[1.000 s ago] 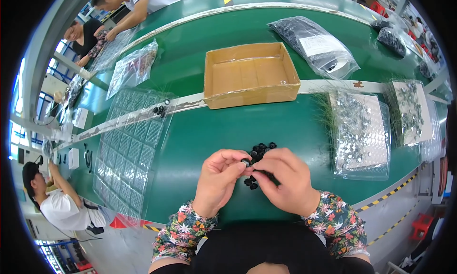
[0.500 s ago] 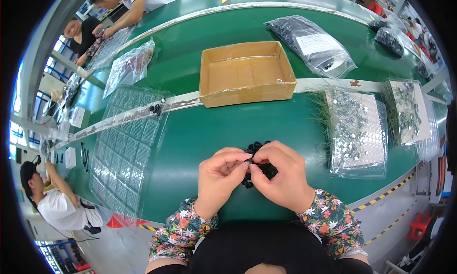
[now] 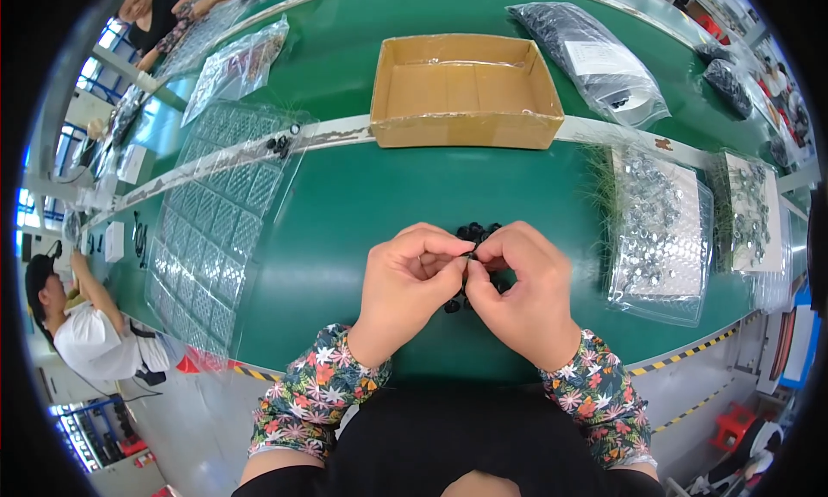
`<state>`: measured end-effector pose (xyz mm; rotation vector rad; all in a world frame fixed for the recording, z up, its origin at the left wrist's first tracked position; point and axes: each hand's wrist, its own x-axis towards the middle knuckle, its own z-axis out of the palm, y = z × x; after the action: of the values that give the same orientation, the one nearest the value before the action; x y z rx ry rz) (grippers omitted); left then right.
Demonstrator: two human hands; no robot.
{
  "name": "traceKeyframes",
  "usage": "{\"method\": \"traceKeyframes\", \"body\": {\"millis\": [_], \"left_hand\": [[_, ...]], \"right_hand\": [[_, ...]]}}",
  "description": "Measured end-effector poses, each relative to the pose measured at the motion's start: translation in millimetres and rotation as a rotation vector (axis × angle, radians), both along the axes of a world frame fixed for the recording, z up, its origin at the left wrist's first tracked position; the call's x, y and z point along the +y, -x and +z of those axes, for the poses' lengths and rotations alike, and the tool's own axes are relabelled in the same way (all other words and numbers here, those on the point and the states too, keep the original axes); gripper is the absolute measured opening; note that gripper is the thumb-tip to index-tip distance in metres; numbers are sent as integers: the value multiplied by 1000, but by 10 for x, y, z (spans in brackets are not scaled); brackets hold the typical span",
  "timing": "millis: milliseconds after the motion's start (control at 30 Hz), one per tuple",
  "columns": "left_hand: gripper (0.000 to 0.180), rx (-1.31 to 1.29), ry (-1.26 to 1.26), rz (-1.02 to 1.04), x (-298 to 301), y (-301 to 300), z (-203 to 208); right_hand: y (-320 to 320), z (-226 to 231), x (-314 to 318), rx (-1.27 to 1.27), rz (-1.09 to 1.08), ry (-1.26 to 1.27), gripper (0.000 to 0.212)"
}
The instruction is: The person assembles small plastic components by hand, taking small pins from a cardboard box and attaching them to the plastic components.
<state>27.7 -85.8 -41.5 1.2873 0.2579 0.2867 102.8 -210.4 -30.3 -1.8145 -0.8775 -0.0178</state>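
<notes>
In front of my body, both hands meet over a green tabletop, fingertips almost touching. My left hand [image 3: 409, 288] is closed, thumb and index finger pinching a small dark part [image 3: 470, 255]. From the other side my right hand [image 3: 532, 292] grips the same part in a thumb-and-finger pinch. The fingertips cover most of it, so its exact kind does not show. Just behind and beneath the hands lies a loose pile of small black round parts [image 3: 474, 231], partly hidden by the fingers.
An open cardboard box [image 3: 466, 135] stands beyond my hands. Leftward lies a clear compartment tray [image 3: 203, 212] with a few black parts [image 3: 281, 143]. To the right are trays of silvery round pieces [image 3: 660, 225] with thin green strands. A filled plastic bag [image 3: 561, 31] lies behind.
The view has shifted, so the box and bag appear higher in the picture. My hands stay together at the small part, with the fingers slightly rearranged around it.
</notes>
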Motion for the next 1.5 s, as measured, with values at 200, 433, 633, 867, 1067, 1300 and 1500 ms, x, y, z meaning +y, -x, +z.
{"method": "traceKeyframes", "body": {"millis": [200, 433, 633, 867, 1067, 1300, 1500], "left_hand": [[18, 45, -6, -13, -7, -23, -15], [24, 51, -28, -69, 32, -65, 3], [27, 29, -162, -101, 74, -45, -12], [27, -154, -505, -163, 204, 17, 7], [28, -231, -399, -340, 326, 114, -37], [30, -194, -265, -403, 324, 184, 1], [34, -324, -242, -384, 299, 213, -121]], "right_hand": [[0, -49, 23, -92, -27, 70, 13], [-106, -30, 16, 165, -36, 46, 9], [-129, 49, -14, 355, 16, 41, 8], [-135, 20, -83, 554, 141, 82, 9], [-79, 102, -148, 1001, 357, 0, 8], [-84, 77, -166, 1151, 467, -27, 8], [-25, 83, -142, 1101, 407, 3, 6]]}}
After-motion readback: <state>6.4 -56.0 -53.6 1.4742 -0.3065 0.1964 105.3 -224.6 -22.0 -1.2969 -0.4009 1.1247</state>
